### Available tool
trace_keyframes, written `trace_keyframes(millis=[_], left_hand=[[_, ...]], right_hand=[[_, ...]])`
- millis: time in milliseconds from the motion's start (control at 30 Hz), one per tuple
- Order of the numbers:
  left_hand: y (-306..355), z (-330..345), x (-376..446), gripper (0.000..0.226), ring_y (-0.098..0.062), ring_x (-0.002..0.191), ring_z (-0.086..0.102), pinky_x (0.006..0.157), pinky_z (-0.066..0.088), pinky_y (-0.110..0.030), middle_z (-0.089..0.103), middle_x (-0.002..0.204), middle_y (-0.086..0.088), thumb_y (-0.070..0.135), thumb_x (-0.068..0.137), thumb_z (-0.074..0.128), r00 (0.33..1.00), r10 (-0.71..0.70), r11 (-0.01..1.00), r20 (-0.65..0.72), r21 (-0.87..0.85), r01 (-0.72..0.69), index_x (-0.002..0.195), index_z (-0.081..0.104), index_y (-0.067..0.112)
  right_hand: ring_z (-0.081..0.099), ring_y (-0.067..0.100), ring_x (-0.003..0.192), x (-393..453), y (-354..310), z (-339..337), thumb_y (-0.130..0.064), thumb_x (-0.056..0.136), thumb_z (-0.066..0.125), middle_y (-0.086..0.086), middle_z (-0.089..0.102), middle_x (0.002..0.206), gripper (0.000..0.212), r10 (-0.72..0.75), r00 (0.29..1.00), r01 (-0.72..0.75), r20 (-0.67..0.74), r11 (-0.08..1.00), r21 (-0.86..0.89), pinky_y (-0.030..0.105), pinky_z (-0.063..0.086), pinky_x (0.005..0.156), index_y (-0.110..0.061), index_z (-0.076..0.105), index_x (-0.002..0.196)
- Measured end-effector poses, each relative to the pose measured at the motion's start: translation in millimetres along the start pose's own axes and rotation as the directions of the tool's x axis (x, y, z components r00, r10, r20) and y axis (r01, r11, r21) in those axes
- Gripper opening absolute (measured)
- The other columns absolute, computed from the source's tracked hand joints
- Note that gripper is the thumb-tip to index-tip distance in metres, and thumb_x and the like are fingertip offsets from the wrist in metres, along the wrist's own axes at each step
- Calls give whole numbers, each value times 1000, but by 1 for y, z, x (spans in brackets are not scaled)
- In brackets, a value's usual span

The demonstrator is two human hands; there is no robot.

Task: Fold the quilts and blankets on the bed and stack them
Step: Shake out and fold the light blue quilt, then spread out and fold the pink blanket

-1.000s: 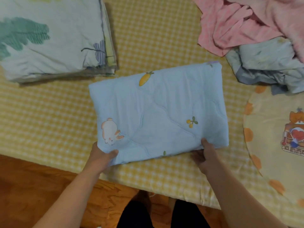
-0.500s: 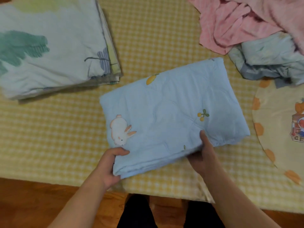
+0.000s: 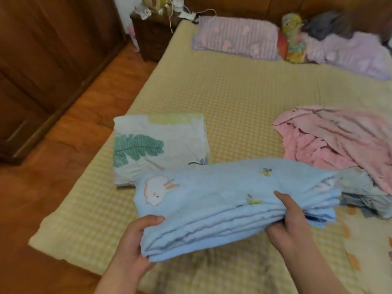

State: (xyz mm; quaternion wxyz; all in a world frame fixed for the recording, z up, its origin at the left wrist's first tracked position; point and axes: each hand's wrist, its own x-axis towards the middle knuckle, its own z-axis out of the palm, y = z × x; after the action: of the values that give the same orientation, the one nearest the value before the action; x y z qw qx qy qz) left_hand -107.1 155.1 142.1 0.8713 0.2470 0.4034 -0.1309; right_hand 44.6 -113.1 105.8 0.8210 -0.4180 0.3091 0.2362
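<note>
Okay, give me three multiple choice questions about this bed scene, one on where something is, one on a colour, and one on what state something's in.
1. Where does the leaf-print folded quilt lie?
A. on the floor
B. on the bed, near its left edge
C. on the purple pillows

2. What colour is the quilt with the rabbit print?
A. light blue
B. pink
C. green

3. What state is the pink blanket in?
A. folded square
B. rolled up
C. crumpled, unfolded

Answers: 1 B, it rests on the yellow checked sheet by the left edge. 2 A, its fabric is light blue; the left hand and right hand grip it. 3 C, it lies in loose creases.
</note>
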Motion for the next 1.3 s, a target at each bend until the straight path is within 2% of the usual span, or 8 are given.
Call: trace_keyframes(millis=[167, 367, 433, 533, 633, 833, 1100, 1300], left_hand=[[55, -22, -29, 110, -39, 101, 72, 70, 63, -45, 67, 124, -24, 6, 22, 100, 948, 315, 945, 44, -109, -309, 126, 66, -5], [51, -17, 47, 73, -33, 105, 72, 84, 61, -43, 70, 123, -20, 11, 58, 93, 948, 317, 914, -23, -260, -312, 125, 65, 0], [42, -22, 105, 33, -24, 86, 74, 72, 63, -36, 73, 113, -15, 7, 87, 70, 965, 224, 945, -138, -210, -250, 119, 65, 4], [20, -48, 169, 7, -14, 52, 55, 53, 48, -26, 59, 78, -6, 4, 97, 55, 958, 84, 977, -275, 210, -25, 95, 58, 10], [-10, -72, 175, 9, -24, 59, 58, 58, 44, -29, 61, 84, -13, 7, 83, 59, 936, -14, 714, -353, 651, 256, 90, 58, 13], [-9, -54, 136, 17, -20, 59, 55, 58, 42, -26, 61, 83, -12, 3, 95, 52, 949, 5, 717, -314, 663, 216, 85, 59, 14], [-1, 66, 170, 12, -19, 66, 63, 61, 49, -29, 68, 87, -9, 14, 101, 54, 948, 267, 649, -174, 759, -43, 107, 63, 9], [-108, 192, 166, 11, -23, 74, 67, 66, 52, -32, 69, 92, -10, 19, 102, 57, 996, 80, 526, 31, 848, -69, 106, 64, 11]], right_hand=[[72, 17, 65, 19, -17, 156, -16, 97, 51, 6, 75, 77, 34, -53, 979, 85, 198, 983, -160, 23, 59, 61, -10, 77, 76], [70, 23, 98, 104, -6, 260, -32, 93, 67, 8, 71, 113, 32, -14, 960, 131, 281, 906, -403, 38, 55, 88, -11, 66, 117], [63, 23, 83, 128, 16, 250, -29, 95, 65, 8, 63, 99, 22, -21, 985, 147, 171, 627, -765, 34, 50, 67, -11, 60, 106], [56, 28, 88, 136, 59, 196, -17, 95, 60, 14, 55, 104, 24, 52, 997, 65, 54, -227, -972, 35, 45, 67, -1, 53, 112], [49, 25, 90, 126, 85, 138, -17, 94, 59, 10, 52, 102, 11, 260, 965, 114, -23, -501, -858, 31, 42, 78, -9, 56, 101], [58, 25, 83, 123, 53, 69, -14, 96, 56, 11, 60, 97, 34, 200, 971, -59, -132, -332, -941, 24, 44, 54, 2, 59, 126], [59, 29, 118, 79, -45, 7, -28, 99, 51, 11, 58, 132, 41, 43, 999, 41, 34, -193, -980, 32, 46, 91, -8, 54, 135], [67, 24, 103, 9, -129, -134, -32, 98, 56, 8, 64, 121, 37, -34, 998, -42, -44, 60, -997, 36, 53, 85, -15, 57, 131]])
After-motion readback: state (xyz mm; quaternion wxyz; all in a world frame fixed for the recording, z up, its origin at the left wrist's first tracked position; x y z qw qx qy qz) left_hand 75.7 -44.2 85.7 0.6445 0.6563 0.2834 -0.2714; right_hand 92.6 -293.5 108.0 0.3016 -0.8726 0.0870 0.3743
